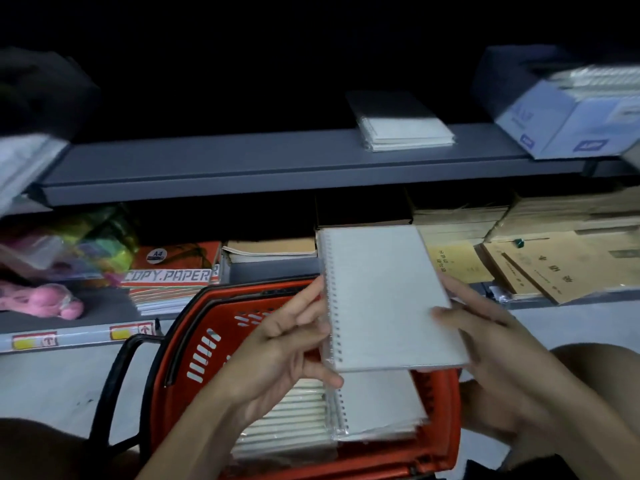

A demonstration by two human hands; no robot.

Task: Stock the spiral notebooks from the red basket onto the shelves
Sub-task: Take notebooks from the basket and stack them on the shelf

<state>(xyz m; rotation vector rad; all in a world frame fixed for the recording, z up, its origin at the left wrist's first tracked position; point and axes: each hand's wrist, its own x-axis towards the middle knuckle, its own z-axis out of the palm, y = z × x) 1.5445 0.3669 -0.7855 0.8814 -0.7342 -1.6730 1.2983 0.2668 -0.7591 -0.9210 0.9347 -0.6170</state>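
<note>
A white spiral notebook (384,299) is held flat above the red basket (194,344). My left hand (277,355) grips its spiral edge, thumb below and fingers along the binding. My right hand (491,344) holds the opposite edge, thumb on the cover. More wrapped spiral notebooks (377,407) lie stacked inside the basket, partly hidden by my arms. A small stack of notebooks (405,133) lies on the grey upper shelf (242,161).
The lower shelf holds copy paper packs (169,275), brown paper books (540,258), colourful packets (69,244) and a pink toy (45,299). A blue box (568,116) stands on the upper shelf at right. The basket's black handle (117,379) hangs left over the grey floor.
</note>
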